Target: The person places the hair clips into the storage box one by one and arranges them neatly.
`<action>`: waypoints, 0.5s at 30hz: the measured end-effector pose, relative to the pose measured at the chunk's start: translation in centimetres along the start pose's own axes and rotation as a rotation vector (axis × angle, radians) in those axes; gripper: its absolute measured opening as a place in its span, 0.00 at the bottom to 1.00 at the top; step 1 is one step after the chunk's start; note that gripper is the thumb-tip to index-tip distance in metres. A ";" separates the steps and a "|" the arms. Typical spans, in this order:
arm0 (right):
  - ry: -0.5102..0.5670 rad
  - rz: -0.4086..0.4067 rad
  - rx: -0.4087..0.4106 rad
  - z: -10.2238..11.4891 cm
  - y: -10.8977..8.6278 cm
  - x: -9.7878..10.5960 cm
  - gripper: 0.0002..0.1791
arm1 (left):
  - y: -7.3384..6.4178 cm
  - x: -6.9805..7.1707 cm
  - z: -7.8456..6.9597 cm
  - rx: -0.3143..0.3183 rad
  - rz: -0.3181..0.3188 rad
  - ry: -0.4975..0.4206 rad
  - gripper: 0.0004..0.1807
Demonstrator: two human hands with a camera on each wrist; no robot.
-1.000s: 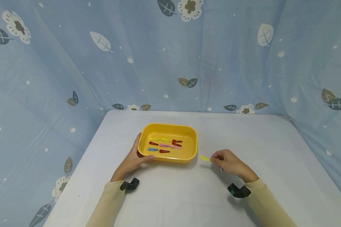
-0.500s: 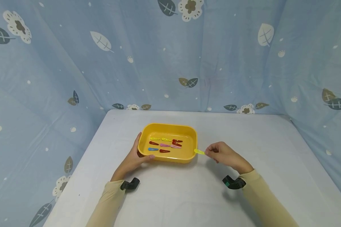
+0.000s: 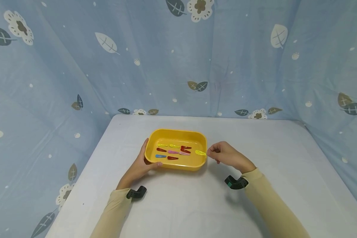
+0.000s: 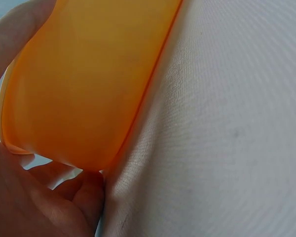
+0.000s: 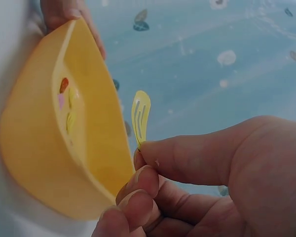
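My right hand [image 3: 229,156] pinches a yellow snap hair clip [image 5: 141,114] by its narrow end between thumb and forefinger. In the head view that clip overlaps the right side of the yellow tray [image 3: 175,134], at its rim. My left hand [image 3: 139,167] grips the tray's left end, thumb along the front wall and fingers round the far side. Inside lie several hair clips: two yellow ones [image 3: 175,146], several red ones [image 3: 173,158], two pink ones [image 3: 173,152] and a blue one [image 3: 160,156]. In the left wrist view the tray wall [image 4: 89,89] fills the space beside the thumb.
The tray stands on a table with a white cloth [image 3: 178,205]. A blue patterned curtain [image 3: 154,59] hangs behind and at both sides. Each wrist wears a black camera mount, such as the right one [image 3: 236,182].
My right hand has moved left and away from me, bringing the yellow hair clip from beside the tray to over its right side. My left hand and the tray have stayed put.
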State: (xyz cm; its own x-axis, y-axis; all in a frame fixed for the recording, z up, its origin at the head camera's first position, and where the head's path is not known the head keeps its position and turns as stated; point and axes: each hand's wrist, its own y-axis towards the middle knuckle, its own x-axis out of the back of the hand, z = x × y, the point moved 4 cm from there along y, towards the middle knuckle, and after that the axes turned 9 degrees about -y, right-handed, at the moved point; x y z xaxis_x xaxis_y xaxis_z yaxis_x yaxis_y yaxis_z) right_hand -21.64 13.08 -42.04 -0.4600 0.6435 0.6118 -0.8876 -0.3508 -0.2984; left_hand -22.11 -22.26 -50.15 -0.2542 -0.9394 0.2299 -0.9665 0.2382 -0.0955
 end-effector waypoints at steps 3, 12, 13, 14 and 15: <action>-0.003 0.000 0.003 0.7 0.4 0.0 0.14 | 0.0 0.0 0.0 -0.006 0.000 0.003 0.69; -0.018 0.011 -0.002 2.2 1.6 -0.1 0.14 | 0.0 0.1 0.1 -0.022 0.012 -0.011 0.70; -0.018 0.011 -0.005 2.4 1.8 -0.2 0.14 | 0.0 0.1 0.1 -0.024 0.013 -0.013 0.71; -0.015 0.013 -0.010 2.5 1.9 -0.2 0.14 | 0.0 0.1 0.1 -0.025 0.012 -0.010 0.71; -0.016 0.015 -0.016 2.6 2.1 -0.2 0.14 | 0.0 0.1 0.1 -0.021 0.010 -0.014 0.71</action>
State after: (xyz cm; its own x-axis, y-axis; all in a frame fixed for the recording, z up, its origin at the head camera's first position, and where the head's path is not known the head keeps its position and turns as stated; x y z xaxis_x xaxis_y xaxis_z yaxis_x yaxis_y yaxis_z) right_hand -23.30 10.46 -40.92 -0.4728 0.6273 0.6188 -0.8810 -0.3488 -0.3195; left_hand -22.15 -22.40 -50.17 -0.2631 -0.9403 0.2159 -0.9646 0.2521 -0.0777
